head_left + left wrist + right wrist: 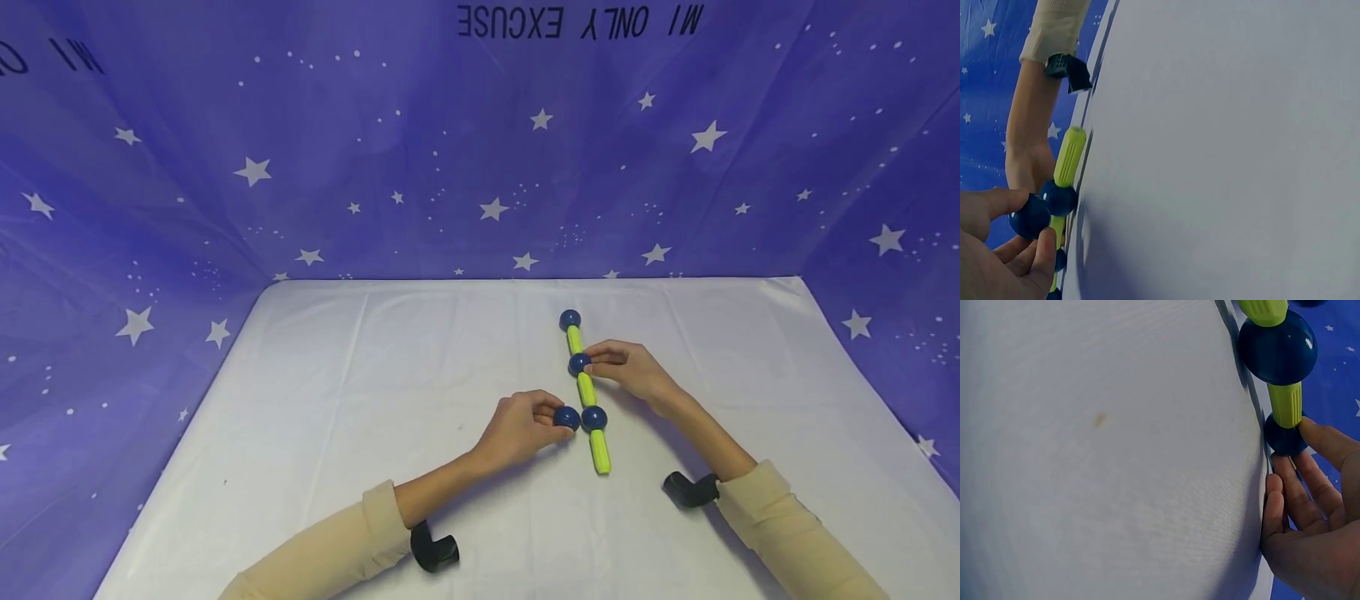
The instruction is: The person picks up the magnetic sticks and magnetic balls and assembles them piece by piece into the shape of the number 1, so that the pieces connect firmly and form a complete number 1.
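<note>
A chain of blue balls and ribbed yellow-green rods (601, 452) lies on the white-covered table, running from the far side towards the person. Its far end is a blue ball (570, 319); its near end is a bare rod. My right hand (636, 372) pinches the chain's middle ball (578, 364) between thumb and fingers, coming from the right. Between thumb and fingertips my left hand (517, 429) grips a separate blue ball (1029, 216), right beside the chain's nearest ball (594, 417).
The white cloth (360, 358) covers the table. Purple star-printed fabric (420, 142) hangs behind and at both sides. A black wrist mount (433, 550) sits below the left sleeve, and another black mount (688, 490) sits by the right one.
</note>
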`<action>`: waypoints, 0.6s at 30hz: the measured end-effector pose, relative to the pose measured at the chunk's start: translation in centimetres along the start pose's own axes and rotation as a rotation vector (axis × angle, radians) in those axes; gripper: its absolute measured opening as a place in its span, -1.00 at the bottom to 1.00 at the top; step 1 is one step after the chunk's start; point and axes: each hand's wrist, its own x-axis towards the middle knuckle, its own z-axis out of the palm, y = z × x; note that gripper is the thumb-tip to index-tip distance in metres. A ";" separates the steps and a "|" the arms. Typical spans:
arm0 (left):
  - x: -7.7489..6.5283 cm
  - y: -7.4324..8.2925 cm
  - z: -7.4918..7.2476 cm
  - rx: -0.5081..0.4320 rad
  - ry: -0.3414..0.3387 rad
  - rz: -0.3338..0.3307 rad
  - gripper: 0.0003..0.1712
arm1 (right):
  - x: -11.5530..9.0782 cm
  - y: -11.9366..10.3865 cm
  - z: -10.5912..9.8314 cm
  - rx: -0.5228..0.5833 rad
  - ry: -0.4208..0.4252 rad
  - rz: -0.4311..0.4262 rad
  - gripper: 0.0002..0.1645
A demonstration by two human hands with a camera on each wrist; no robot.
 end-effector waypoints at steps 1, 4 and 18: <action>-0.1 0.0 0.1 -0.006 -0.003 0.000 -0.64 | 0.0 0.0 0.0 -0.003 0.001 0.001 -0.47; -0.6 0.0 0.3 -0.034 -0.022 -0.001 -0.65 | 0.0 -0.1 0.0 -0.018 0.005 0.001 -0.47; -2.8 0.1 1.5 -0.070 -0.077 -0.029 -0.68 | -0.1 -0.1 0.2 -0.022 0.013 -0.003 -0.50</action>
